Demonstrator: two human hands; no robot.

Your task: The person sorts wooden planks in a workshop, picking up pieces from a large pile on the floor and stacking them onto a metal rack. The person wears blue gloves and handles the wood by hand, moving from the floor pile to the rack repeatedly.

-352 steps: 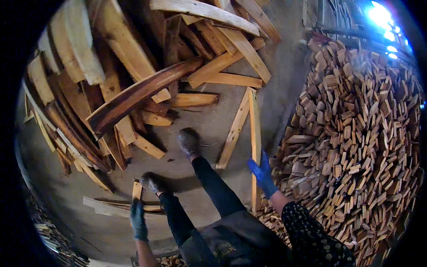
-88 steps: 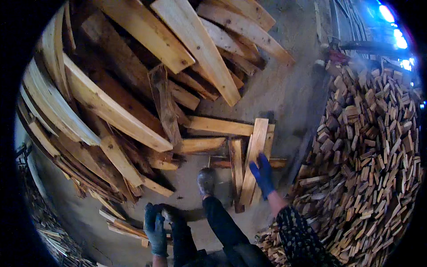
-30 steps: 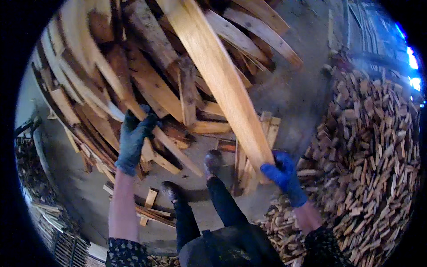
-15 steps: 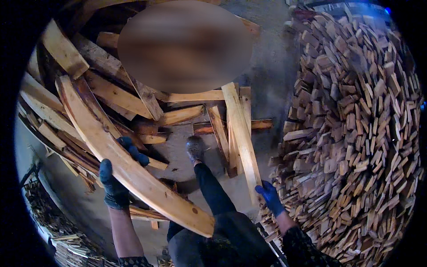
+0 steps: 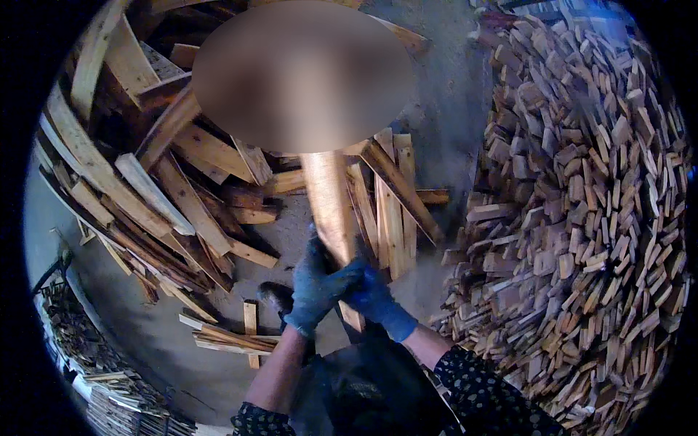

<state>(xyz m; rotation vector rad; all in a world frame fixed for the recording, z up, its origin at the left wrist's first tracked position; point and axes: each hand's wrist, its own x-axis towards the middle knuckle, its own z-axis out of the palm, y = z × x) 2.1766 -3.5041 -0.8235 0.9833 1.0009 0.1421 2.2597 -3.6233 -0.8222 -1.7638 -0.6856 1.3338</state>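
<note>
A long pale wooden board (image 5: 326, 192) points away from me in the middle, and its far part vanishes into a blurred oval. My left hand (image 5: 313, 287), in a blue-grey glove, is wrapped round the near part from the left side. Against it, my right hand (image 5: 369, 291), gloved in blue, grips the same board from the right. The two hands touch each other, and the board's near end (image 5: 352, 318) sticks out below them toward my lap. Some of the fingers are hidden behind the wood.
A heap of rough boards (image 5: 109, 189) fills the left side. Several boards (image 5: 396, 211) lie stacked beyond my hands to the right. Nearer, a small stack of slats (image 5: 229, 340) rests on a crosspiece. A large pile of short wood pieces (image 5: 574, 240) covers the right side.
The wide board that my left hand held at the left is out of that hand. Both hands have come together at the middle on one board. The boards beyond lie differently.
</note>
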